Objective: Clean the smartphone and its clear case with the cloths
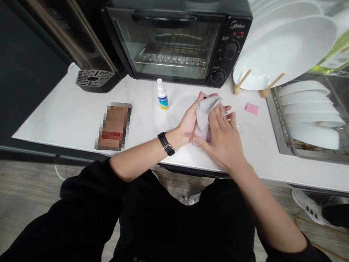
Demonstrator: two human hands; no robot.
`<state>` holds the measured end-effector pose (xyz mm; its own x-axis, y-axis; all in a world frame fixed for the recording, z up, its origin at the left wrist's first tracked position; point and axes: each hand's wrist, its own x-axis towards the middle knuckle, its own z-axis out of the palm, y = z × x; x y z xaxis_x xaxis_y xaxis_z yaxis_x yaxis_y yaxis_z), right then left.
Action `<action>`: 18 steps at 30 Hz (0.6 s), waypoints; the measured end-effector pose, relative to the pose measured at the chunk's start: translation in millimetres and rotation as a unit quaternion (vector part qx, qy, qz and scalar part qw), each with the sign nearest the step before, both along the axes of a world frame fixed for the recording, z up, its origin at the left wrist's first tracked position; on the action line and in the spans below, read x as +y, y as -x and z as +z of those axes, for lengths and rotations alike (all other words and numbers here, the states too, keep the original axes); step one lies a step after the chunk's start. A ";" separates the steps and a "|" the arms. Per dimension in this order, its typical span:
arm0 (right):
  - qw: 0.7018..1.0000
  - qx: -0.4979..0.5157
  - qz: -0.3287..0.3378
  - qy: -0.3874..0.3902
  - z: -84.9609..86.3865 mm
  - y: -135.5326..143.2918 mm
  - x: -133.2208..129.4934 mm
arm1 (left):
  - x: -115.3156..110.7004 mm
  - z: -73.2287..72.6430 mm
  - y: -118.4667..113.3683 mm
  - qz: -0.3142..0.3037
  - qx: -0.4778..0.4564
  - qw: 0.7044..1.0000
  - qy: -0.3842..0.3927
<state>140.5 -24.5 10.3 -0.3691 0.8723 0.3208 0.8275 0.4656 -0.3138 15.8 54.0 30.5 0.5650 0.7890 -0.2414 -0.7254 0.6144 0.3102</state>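
Observation:
Above the white counter, my left hand [189, 122] holds a light grey-lilac cloth [202, 121] from beneath, its fingers partly hidden behind it. My right hand [224, 140] presses on the cloth from the right with its fingers close together. A dark edge of some object shows at the cloth's top, too small to name. Left of my hands, a small white spray bottle [162, 95] with a blue and yellow label stands upright. A pixelated flat brown item [113, 127] lies further left. To the right is a small pink packet [252, 109].
A black toaster oven [173, 44] stands behind my hands. At the back left is a dark dispenser with a drip tray [94, 79]. White plates [287, 47] stand in a wooden rack at right, beside a metal basin [276, 128] with bowls [313, 134]. Another person's shoe [309, 206] shows below right.

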 end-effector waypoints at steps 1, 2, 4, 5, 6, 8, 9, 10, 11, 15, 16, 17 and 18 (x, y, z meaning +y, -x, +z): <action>1.000 0.004 -0.008 0.001 0.7 0.8 0.8 | 0.0 -1.1 -0.2 0.000 -0.003 1.000 0.000; 1.000 0.006 0.001 0.000 0.9 2.5 -0.7 | 0.2 -1.6 0.7 0.003 -0.005 1.000 -0.001; 0.998 0.006 0.053 -0.010 -0.2 5.9 -8.9 | 0.6 -1.3 3.9 0.007 -0.004 1.000 -0.002; 0.996 0.004 0.082 -0.014 -1.1 6.2 -12.8 | 0.7 -0.8 5.1 0.008 -0.005 1.000 -0.002; 0.995 0.001 0.098 -0.017 -1.9 5.0 -14.8 | 0.6 -0.3 5.2 0.004 -0.007 1.000 -0.001; 0.997 0.001 0.080 -0.016 -2.2 -1.0 -10.7 | -0.2 0.2 1.9 -0.011 -0.018 1.000 0.003; 0.999 0.002 0.052 -0.014 -1.6 -4.4 -5.8 | -0.9 0.2 -0.8 -0.021 -0.023 1.000 0.005; 1.000 0.003 0.028 -0.011 -0.9 -7.1 -1.1 | -1.7 0.3 -3.3 -0.028 -0.027 0.999 0.006; 1.000 0.003 0.015 -0.006 -0.2 -8.4 1.8 | -2.4 0.6 -4.8 -0.032 -0.029 0.999 0.006; 0.997 -0.004 0.081 0.000 -1.2 -4.8 -12.8 | -3.1 3.9 0.9 -0.016 0.004 1.000 -0.009; 0.995 -0.007 0.100 -0.001 -2.3 -5.0 -17.5 | -2.9 4.7 3.2 -0.009 0.016 1.000 -0.015; 0.994 -0.009 0.105 -0.004 -3.3 -6.6 -19.6 | -2.7 5.1 4.5 -0.007 0.025 0.999 -0.020; 0.995 -0.012 0.098 -0.005 -4.0 -9.5 -18.5 | -2.7 5.0 4.7 -0.008 0.030 0.999 -0.024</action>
